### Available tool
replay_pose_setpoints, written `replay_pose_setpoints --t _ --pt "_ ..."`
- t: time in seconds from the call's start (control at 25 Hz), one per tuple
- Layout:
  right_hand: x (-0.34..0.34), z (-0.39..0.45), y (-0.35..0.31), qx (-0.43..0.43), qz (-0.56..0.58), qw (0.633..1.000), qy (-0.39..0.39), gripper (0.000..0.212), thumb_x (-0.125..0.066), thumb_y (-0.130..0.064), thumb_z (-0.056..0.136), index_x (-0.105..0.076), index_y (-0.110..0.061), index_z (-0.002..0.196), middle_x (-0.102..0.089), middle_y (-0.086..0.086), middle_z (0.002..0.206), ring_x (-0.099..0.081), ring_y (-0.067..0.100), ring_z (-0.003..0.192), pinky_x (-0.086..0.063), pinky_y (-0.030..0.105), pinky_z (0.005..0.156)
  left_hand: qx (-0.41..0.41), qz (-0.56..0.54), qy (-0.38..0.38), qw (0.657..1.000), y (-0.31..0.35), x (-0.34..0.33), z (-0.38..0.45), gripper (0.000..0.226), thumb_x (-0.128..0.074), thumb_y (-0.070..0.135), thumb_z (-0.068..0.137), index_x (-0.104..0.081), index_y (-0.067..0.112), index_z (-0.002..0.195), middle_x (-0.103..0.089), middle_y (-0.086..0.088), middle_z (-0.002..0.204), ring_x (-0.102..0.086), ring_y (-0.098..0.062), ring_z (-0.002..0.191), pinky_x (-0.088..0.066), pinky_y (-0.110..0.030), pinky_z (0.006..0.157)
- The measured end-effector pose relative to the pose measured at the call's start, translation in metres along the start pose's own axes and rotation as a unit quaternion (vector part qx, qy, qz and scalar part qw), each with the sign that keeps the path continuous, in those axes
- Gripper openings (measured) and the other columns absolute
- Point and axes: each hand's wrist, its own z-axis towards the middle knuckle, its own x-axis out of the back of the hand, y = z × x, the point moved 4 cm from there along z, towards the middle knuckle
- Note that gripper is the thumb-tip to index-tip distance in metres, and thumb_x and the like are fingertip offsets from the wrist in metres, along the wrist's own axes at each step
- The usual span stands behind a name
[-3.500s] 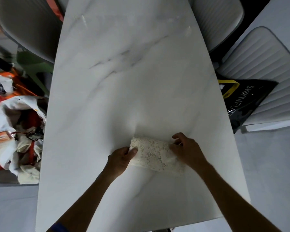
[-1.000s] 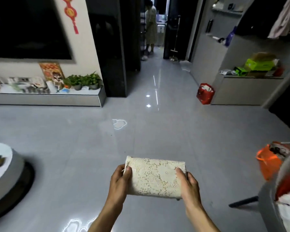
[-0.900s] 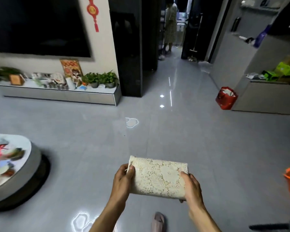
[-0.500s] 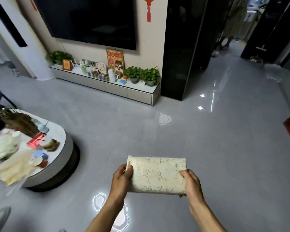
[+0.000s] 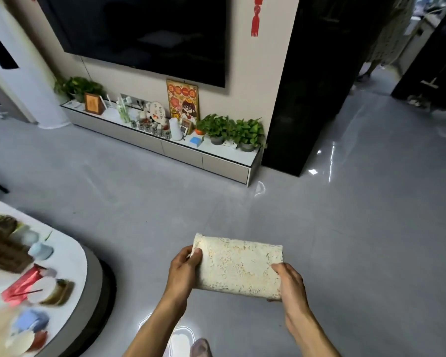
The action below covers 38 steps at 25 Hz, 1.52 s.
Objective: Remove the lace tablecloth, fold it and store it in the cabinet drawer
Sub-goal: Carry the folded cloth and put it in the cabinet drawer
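Head view shows the lace tablecloth (image 5: pixel 238 269) already folded into a small, thick bundle, held up in the air over the grey floor (image 5: pixel 358 228). The left hand (image 5: pixel 182 273) grips the left end, with its thumb on top and its fingers curled under. The right hand (image 5: pixel 290 284) grips the near right corner the same way. So the bundle sits right between the two hands, and both hands are closed on it. The folding looks done, and the job now is to carry it to a drawer. Far ahead of the hands, against the wall, is a low cabinet (image 5: pixel 180 150) with drawer fronts, all closed, with plants (image 5: pixel 232 128) on top. It may be the place to go, but I cannot be sure. To do this well, keep both hands snug so the folds do not slip open. Keep the bundle flat. Near the drawer, one hand will have to let go to pull it open, so the other should hold the middle of the bundle. A round table (image 5: pixel 70 256) with things on it is off to the left of the left hand, so stay away from it.
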Motion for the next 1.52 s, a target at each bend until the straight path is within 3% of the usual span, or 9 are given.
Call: replay_pose_setpoints --t 0.24,0.36,0.6,0.72,0.84,1.0,1.16,1.32,1.52 --pt "-0.095 0.128 -0.084 -0.021 0.030 0.999 0.032 0.015 -0.056 -0.022 0.090 -0.068 -0.014 0.086 -0.072 -0.006 0.091 -0.063 0.013 0.086 -0.043 0.030 0.063 0.020 0.014 -0.036 0.999 0.088 0.001 0.170 0.016 -0.057 0.028 0.095 -0.072 0.024 0.095 -0.078 0.008 0.089 -0.069 -0.008 0.082 -0.049 -0.027 0.069" --pt "-0.148 0.224 -0.121 -0.011 0.047 0.998 0.043 0.014 -0.058 -0.019 0.088 -0.064 -0.008 0.082 -0.068 -0.004 0.085 -0.057 0.011 0.080 -0.040 0.029 0.068 0.036 0.021 -0.057 0.997 0.124 -0.007 0.278 0.019 -0.056 0.026 0.096 -0.074 0.018 0.097 -0.079 0.004 0.091 -0.073 -0.015 0.085 -0.051 -0.022 0.063" --pt "-0.243 0.379 -0.186 -0.033 0.067 0.995 0.063 0.018 -0.055 -0.015 0.085 -0.047 -0.006 0.072 -0.047 0.003 0.074 -0.040 0.019 0.073 -0.029 0.035 0.065 0.072 0.044 -0.102 0.991 0.187 -0.013 0.458 0.020 -0.054 0.021 0.097 -0.074 0.016 0.096 -0.079 0.003 0.090 -0.073 -0.006 0.077 -0.052 -0.015 0.058" --pt "-0.283 0.454 -0.208 -0.046 0.061 0.994 0.076 0.018 -0.056 -0.025 0.078 -0.052 -0.011 0.068 -0.051 0.001 0.072 -0.043 0.019 0.071 -0.032 0.035 0.065 0.106 0.050 -0.139 0.983 0.205 -0.019 0.562 0.021 -0.057 0.024 0.094 -0.071 0.010 0.100 -0.078 -0.008 0.095 -0.075 -0.019 0.083 -0.054 -0.025 0.064" --pt "-0.322 0.531 -0.208 -0.085 0.097 0.986 0.102 0.013 -0.055 -0.019 0.083 -0.066 -0.016 0.077 -0.068 0.010 0.084 -0.061 0.029 0.080 -0.050 0.044 0.074 0.140 0.089 -0.220 0.961 0.207 -0.036 0.674 0.032 -0.071 0.029 0.084 -0.066 0.007 0.108 -0.077 -0.014 0.100 -0.074 -0.030 0.091 -0.056 -0.035 0.073" --pt "-0.370 0.651 -0.151 -0.145 0.160 0.965 0.152 0.020 -0.051 -0.016 0.090 -0.071 -0.012 0.095 -0.071 0.019 0.103 -0.066 0.036 0.092 -0.054 0.050 0.081 0.197 0.113 -0.295 0.928 0.154 -0.063 0.820 0.057 -0.087 0.030 0.067 -0.066 0.009 0.115 -0.076 -0.014 0.106 -0.073 -0.032 0.096 -0.061 -0.041 0.078" --pt "-0.408 0.771 -0.064 -0.206 0.163 0.952 0.158 0.027 -0.052 -0.019 0.088 -0.069 -0.003 0.102 -0.069 0.024 0.105 -0.065 0.036 0.094 -0.052 0.045 0.079 0.238 0.091 -0.308 0.916 0.058 -0.078 0.937 0.049 -0.088 0.026 0.067 -0.071 0.012 0.111 -0.075 -0.013 0.110 -0.072 -0.032 0.099 -0.060 -0.037 0.074" --pt "-0.423 0.916 0.041 -0.192 0.172 0.958 0.124 0.021 -0.052 -0.018 0.089 -0.072 -0.011 0.093 -0.072 0.018 0.099 -0.067 0.033 0.089 -0.052 0.042 0.074 0.225 0.096 -0.285 0.927 -0.068 -0.112 1.057 0.053 -0.087 0.032 0.065 -0.070 0.018 0.113 -0.075 -0.008 0.111 -0.073 -0.028 0.099 -0.060 -0.038 0.077" --pt "-0.424 1.056 0.155 -0.183 0.160 0.964 0.111 0.020 -0.053 -0.023 0.087 -0.069 -0.016 0.098 -0.071 0.012 0.097 -0.065 0.028 0.086 -0.048 0.034 0.068 0.165 0.080 -0.244 0.952 -0.190 -0.166 1.158 0.035 -0.082 0.028 0.073 -0.073 0.015 0.104 -0.079 -0.008 0.098 -0.076 -0.027 0.087 -0.061 -0.035 0.064"
